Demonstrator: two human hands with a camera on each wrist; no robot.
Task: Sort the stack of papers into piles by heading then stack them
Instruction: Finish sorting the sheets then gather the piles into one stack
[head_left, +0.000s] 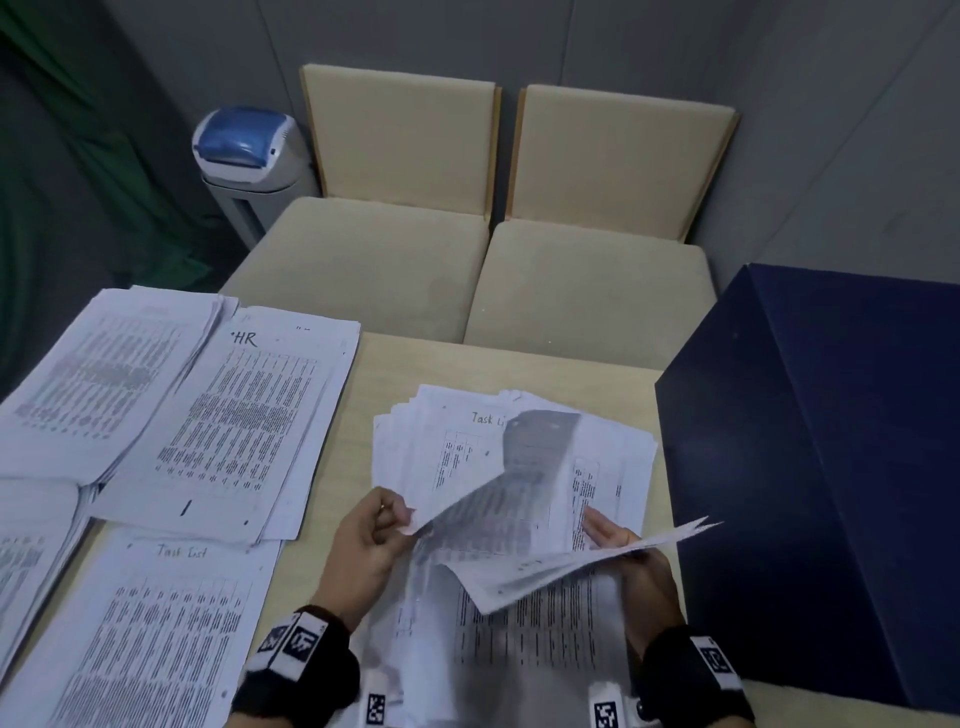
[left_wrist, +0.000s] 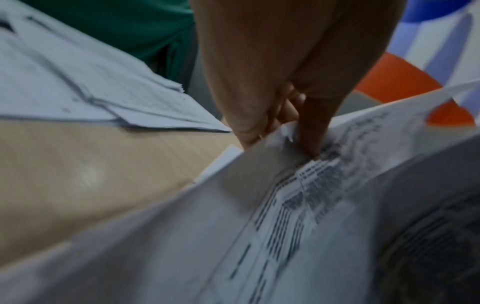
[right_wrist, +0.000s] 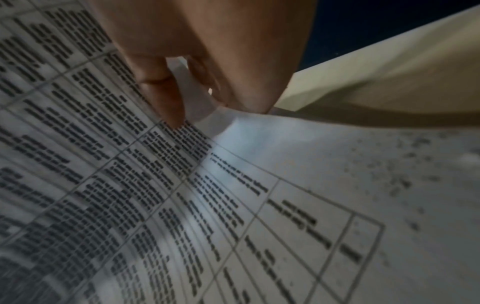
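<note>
My left hand (head_left: 402, 519) pinches the near left corner of one printed sheet (head_left: 498, 488) and holds it lifted and curled above the table. The left wrist view shows thumb and finger (left_wrist: 309, 142) closed on that corner. To its right, my right hand (head_left: 621, 543) grips a thin bundle of sheets (head_left: 561, 569) by its edge, the thumb on top (right_wrist: 166, 98). Under both hands lies a loose fanned stack (head_left: 457, 441) headed "Task Li…". At the left lie sorted piles: one headed "HR" (head_left: 244, 415), one headed "Task List" (head_left: 156, 623), and a third (head_left: 104, 374) at the far left.
A large dark blue box (head_left: 831, 467) stands on the table's right side, close to my right hand. Two beige chairs (head_left: 363, 260) are pushed against the far table edge. A grey bin with a blue lid (head_left: 244, 150) stands behind. Another paper pile (head_left: 26, 545) sits at the left edge.
</note>
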